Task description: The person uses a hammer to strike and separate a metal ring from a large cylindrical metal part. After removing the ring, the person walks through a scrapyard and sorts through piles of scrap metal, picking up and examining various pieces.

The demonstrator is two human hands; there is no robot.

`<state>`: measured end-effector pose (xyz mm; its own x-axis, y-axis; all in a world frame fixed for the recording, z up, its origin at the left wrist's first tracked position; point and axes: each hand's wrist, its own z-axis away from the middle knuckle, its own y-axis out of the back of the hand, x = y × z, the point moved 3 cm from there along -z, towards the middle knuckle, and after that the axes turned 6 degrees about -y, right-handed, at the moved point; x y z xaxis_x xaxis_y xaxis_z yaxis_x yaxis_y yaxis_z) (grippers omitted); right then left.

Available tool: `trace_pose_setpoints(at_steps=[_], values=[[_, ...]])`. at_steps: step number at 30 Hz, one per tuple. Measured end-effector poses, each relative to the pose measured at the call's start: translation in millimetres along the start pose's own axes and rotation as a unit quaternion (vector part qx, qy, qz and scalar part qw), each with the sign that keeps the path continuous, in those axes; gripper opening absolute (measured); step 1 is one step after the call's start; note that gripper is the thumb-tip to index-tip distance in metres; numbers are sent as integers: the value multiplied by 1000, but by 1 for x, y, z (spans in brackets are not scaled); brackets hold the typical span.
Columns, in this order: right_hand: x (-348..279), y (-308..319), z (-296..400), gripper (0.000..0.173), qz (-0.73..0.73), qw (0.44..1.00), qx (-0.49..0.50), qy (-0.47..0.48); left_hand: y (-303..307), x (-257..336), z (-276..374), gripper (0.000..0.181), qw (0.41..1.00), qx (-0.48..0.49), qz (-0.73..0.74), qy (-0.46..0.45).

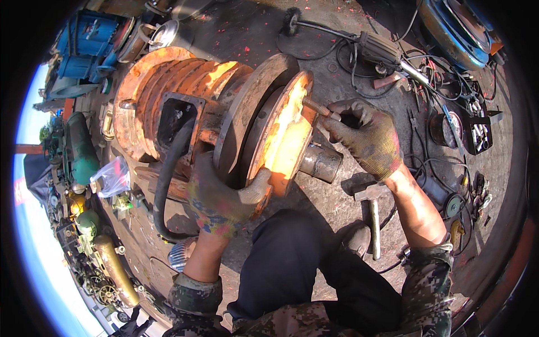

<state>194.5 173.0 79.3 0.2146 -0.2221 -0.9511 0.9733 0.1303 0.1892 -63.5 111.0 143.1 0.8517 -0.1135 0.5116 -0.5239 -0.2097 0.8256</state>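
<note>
In front of me lies a rusty orange electric motor with a ribbed housing, an open terminal box and a thick black cable coming out. A dark disc-shaped flange and an orange end cover stand at its right end, with a gap between them. My left hand, in a stained work glove, grips their lower rims, its thumb on the end cover. My gloved right hand pinches the outer end of a threaded rod that meets the end cover's upper face. A metal shaft projects below it.
A hammer lies on the concrete by my shoe. To the right are a power tool with a wire brush, tangled cables, a round can and an angle grinder. Blue machine parts and a plastic bag sit left.
</note>
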Motion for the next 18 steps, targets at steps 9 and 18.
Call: trace_pose_setpoints(at_steps=[9, 18], values=[[-3, -28, -40, 31, -62, 997, -3, 48, -1, -6, -3, 63, 994, 39, -58, -81], [10, -38, -36, 32, -52, 997, 53, 21, -2, -11, -2, 61, 994, 45, -23, -96]])
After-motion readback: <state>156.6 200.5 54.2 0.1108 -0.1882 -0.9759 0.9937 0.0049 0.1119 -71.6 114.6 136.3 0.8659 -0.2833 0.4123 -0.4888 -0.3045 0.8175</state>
